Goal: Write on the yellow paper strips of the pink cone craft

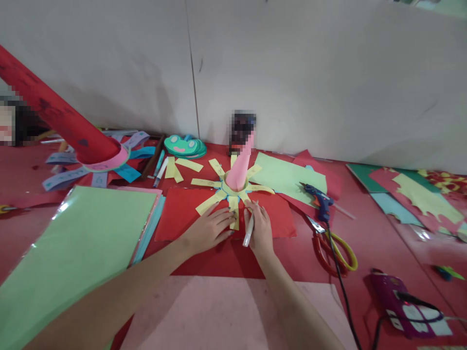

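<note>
Fingers (223, 219) of my left hand (209, 229) lay flat and spread, pinning a yellow strip (234, 215) at frame centre, while my right hand (260, 228) gripped a white marker (248, 232) beside it, below the pink cone (241, 167).

1. Open pink sheet (226, 311) lies near the person, a flat lane between the forearms.
2. Right side is blocked by a blue glue gun (319, 197), scissors (337, 248) and a trailing black cord (343, 291).
3. A pink cone (241, 167) stands upright ahead; a stacked green sheet (73, 243) fills the left.
</note>
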`<state>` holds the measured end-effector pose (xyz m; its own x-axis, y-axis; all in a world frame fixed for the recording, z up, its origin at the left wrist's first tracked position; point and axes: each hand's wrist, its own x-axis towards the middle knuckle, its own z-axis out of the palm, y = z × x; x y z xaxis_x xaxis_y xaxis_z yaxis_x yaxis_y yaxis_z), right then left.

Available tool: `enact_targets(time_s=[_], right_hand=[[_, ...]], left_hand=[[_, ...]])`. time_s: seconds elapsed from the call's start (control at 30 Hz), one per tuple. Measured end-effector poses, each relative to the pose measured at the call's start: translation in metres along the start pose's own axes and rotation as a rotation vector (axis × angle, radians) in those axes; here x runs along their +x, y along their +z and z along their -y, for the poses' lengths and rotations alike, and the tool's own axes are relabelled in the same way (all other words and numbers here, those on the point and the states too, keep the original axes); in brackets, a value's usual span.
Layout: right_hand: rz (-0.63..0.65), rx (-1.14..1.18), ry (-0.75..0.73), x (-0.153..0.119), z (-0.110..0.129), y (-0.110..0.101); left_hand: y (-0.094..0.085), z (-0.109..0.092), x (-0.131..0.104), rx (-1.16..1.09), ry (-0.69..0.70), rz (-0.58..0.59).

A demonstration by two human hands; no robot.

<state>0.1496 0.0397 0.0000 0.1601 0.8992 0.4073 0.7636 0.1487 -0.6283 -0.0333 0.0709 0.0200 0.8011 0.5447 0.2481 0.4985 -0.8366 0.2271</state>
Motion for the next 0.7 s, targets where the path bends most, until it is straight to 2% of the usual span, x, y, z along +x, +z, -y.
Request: enact_targets(time_s=[0.27,0.37,0.47,0.7], right_hand=[[-0.07,-0.061,-0.064,-0.001,0.008,-0.001],[-0.008,0.055,-0.122,-0.002,0.01,-0.003],[0.083,0.148,-0.084,-0.003,0.007,-0.002],[0.122,0.143,-0.084,-0.002,-0.002,0.002]], left_hand=[[0.001,0.001,0.001,-0.038,0.024,-0.044],[0.0,0.002,0.002,-0.048,0.017,-0.032],[-0.002,0.002,0.003,-0.084,0.01,-0.026],[0.001,0.005,0.005,-0.126,0.01,-0.033]])
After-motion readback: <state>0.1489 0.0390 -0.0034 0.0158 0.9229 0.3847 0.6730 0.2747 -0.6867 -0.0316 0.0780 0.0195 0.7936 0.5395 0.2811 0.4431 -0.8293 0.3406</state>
